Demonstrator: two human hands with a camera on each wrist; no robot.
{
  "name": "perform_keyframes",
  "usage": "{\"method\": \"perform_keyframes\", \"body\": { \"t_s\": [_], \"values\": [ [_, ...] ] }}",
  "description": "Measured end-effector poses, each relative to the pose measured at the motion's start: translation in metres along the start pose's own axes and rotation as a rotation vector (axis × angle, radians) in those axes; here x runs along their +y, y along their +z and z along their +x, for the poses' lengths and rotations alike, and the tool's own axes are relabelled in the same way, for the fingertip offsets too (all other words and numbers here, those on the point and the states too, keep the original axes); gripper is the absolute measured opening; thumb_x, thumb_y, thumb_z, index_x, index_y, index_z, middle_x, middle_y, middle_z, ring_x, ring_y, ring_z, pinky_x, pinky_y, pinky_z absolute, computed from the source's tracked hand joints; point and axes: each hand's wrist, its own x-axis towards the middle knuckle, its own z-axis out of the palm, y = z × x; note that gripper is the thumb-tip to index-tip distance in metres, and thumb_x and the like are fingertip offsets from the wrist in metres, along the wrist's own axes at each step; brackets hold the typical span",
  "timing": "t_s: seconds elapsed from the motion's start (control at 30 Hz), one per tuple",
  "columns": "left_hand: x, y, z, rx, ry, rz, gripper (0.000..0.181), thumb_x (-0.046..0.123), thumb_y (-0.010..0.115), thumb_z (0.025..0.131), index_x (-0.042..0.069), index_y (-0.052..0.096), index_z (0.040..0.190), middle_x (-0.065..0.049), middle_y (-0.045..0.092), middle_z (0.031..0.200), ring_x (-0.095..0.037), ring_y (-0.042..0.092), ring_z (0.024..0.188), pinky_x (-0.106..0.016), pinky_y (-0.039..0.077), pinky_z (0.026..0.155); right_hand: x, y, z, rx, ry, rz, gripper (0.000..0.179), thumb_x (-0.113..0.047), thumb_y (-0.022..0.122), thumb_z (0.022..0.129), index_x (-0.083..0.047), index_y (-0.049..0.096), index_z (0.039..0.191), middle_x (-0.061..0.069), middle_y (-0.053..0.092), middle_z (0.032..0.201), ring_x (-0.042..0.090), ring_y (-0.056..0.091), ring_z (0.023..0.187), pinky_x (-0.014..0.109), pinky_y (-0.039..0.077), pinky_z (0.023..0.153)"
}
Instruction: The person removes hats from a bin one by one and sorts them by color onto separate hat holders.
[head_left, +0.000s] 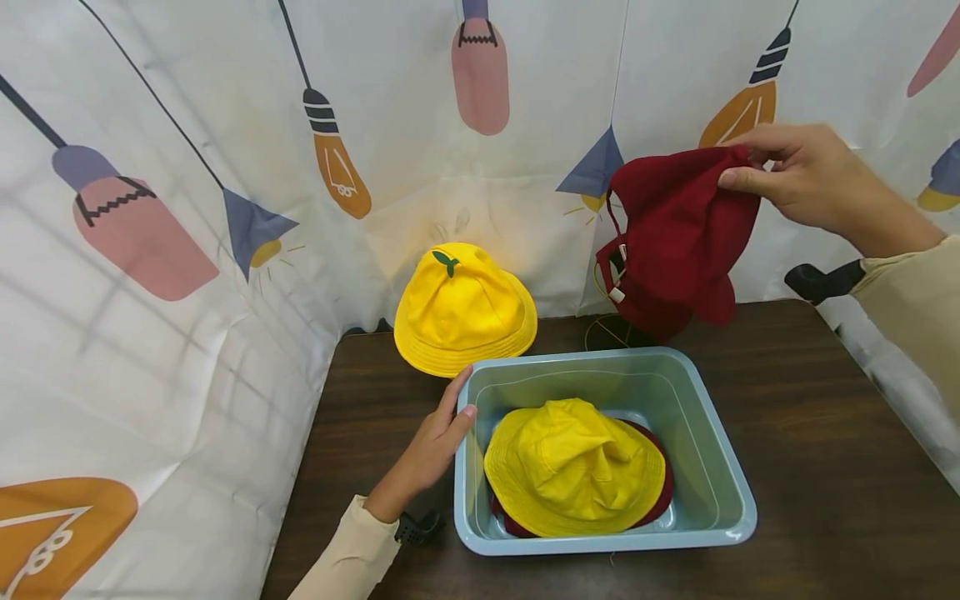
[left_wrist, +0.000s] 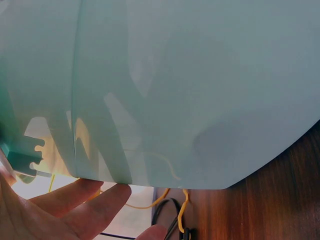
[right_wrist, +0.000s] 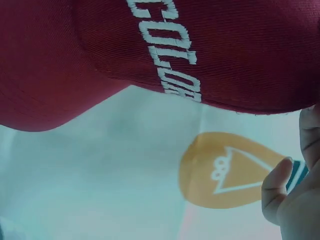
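Up at the right, my right hand (head_left: 802,179) pinches a dark red baseball cap (head_left: 686,242) by its top edge, thumb on the near side. The cap hangs tilted, its back strap facing left; white embroidered letters show on the red cap (right_wrist: 165,50) in the right wrist view. My left hand (head_left: 431,446) rests at the left rim of a light blue plastic basin (head_left: 731,467). In the left wrist view, nearly straight fingers (left_wrist: 107,200) touch the basin wall (left_wrist: 165,125). Inside lies a yellow bucket hat (head_left: 573,467) over a dark red one (head_left: 660,492), mostly covered.
Behind the basin, a yellow hat (head_left: 465,308) with a green sprout sits raised at the table's back. A thin wire stand (head_left: 603,329) shows below the held cap. The dark wooden table (head_left: 795,400) meets a lamp-printed white curtain (head_left: 420,100). Cables (left_wrist: 182,210) lie beside the basin.
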Motion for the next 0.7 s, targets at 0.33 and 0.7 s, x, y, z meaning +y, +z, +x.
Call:
{"method": "perform_keyframes", "body": {
  "t_s": [0.33, 0.7],
  "values": [
    [-0.001, -0.001, 0.0, -0.005, 0.0, -0.012, 0.058, 0.03, 0.036, 0.112, 0.039, 0.009, 0.163, -0.009, 0.038, 0.161, -0.037, 0.061, 0.115, -0.037, 0.056, 0.091, 0.014, 0.028, 0.019, -0.029, 0.024, 0.039, 0.037, -0.028, 0.07, 0.098, -0.01, 0.07, 0.131, -0.01, 0.061, 0.098, 0.011, 0.047, 0.093, 0.018, 0.04, 0.067],
    [-0.001, -0.001, 0.0, -0.004, 0.016, -0.011, 0.058, 0.028, 0.036, 0.112, 0.038, 0.009, 0.163, -0.009, 0.037, 0.161, -0.036, 0.061, 0.117, -0.04, 0.057, 0.093, 0.019, 0.054, 0.027, -0.05, -0.049, -0.028, 0.031, -0.024, 0.075, 0.094, -0.014, 0.074, 0.123, -0.009, 0.059, 0.091, 0.013, 0.048, 0.084, 0.017, 0.043, 0.056]
  ]
}}
